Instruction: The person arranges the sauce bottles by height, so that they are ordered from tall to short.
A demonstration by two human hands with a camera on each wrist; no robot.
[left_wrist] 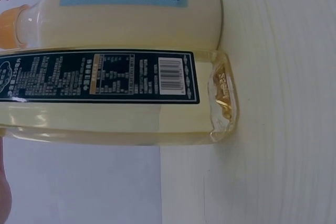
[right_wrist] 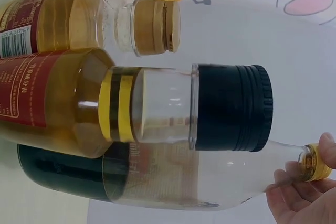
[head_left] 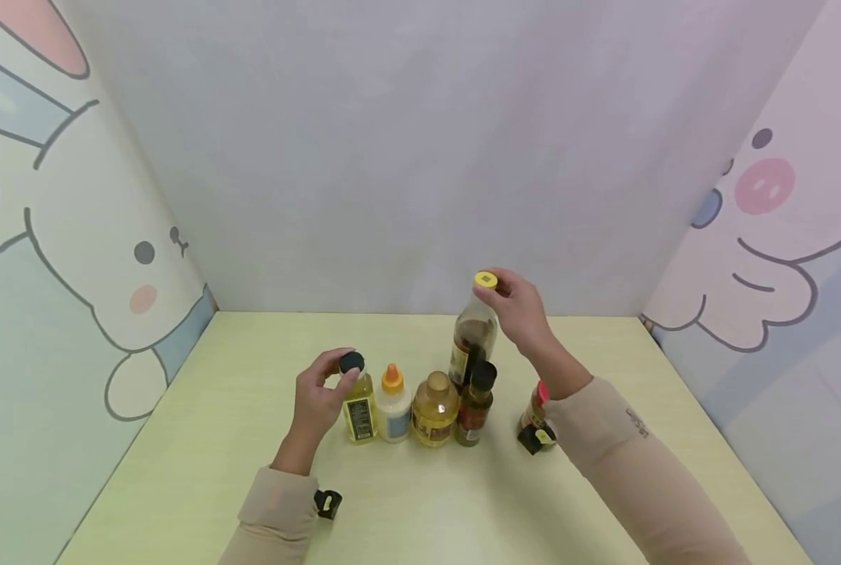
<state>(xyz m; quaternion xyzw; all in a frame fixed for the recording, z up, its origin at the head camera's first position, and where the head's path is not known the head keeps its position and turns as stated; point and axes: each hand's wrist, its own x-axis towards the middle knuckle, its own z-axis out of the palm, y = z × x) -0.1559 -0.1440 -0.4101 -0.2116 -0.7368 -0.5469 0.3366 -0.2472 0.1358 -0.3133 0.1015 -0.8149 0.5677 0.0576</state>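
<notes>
At the left end of a row of bottles, my left hand grips a bottle of pale yellow liquid near its dark cap. The left wrist view shows its dark back label and its base at the tabletop. Behind the row, my right hand holds a tall clear bottle by its yellow cap, with thumb and fingers around the cap. Dark liquid fills its lower part. A smaller black-capped bottle stands before it and hides part of it.
Between the hands stand a white bottle with an orange nozzle and a round gold-capped bottle. A red-capped bottle is beside the right forearm. Small black clips lie near the left sleeve. A wall rises behind the table.
</notes>
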